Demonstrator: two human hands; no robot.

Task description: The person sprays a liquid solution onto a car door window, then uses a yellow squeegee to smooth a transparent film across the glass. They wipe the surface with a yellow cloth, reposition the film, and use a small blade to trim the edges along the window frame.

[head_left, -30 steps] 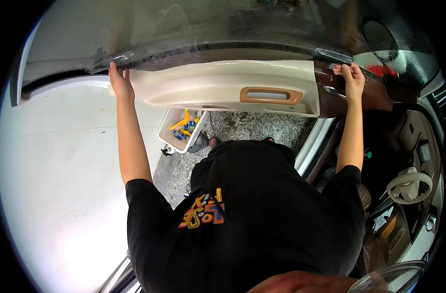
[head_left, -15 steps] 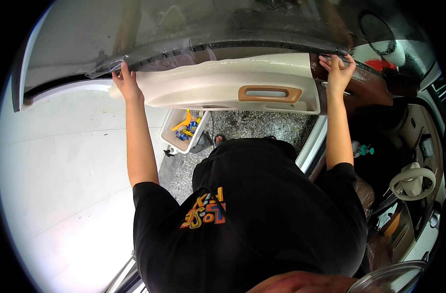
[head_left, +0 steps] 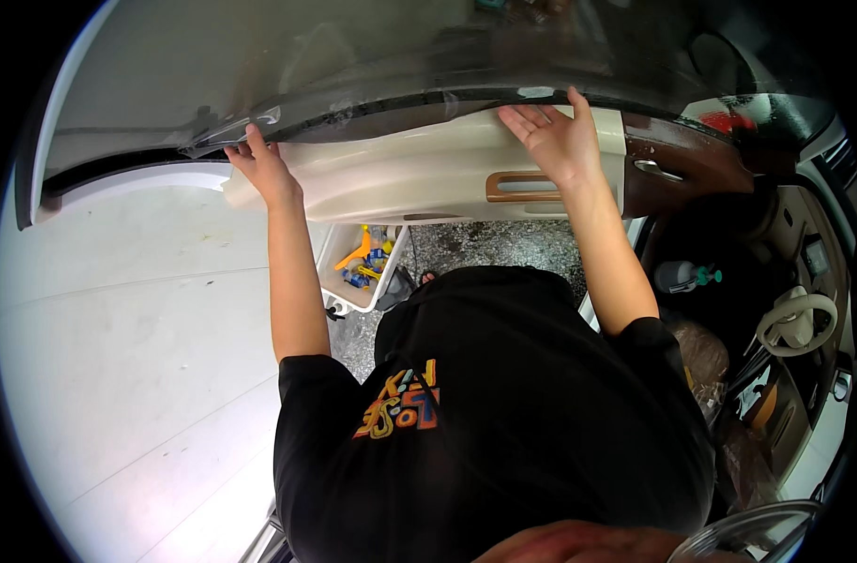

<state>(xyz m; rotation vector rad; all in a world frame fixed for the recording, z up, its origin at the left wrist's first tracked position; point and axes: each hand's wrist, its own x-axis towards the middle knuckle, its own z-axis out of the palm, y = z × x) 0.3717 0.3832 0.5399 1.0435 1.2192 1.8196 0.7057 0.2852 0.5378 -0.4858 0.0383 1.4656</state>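
At the top, a dark tinted window [head_left: 381, 56] with wet patches runs above a cream door panel [head_left: 381, 178] with a tan handle surround. My left hand [head_left: 267, 169] has its fingers at a wrinkled clear film [head_left: 231, 131] along the window's lower edge, apparently gripping it. My right hand [head_left: 555, 145] is open and palm up, fingers spread, its tips touching the window's lower edge above the panel. A brown section with a chrome door handle [head_left: 658, 170] lies right of it.
A white bin [head_left: 355, 267] of yellow and blue tools stands on the speckled floor below the door. A white car body panel [head_left: 119, 310] fills the left. At the right are the car interior, a steering wheel [head_left: 797, 322] and a spray bottle [head_left: 682, 277].
My right hand has moved left along the window edge and its fingers have opened out. My left hand has shifted right and slightly down, still at the film.
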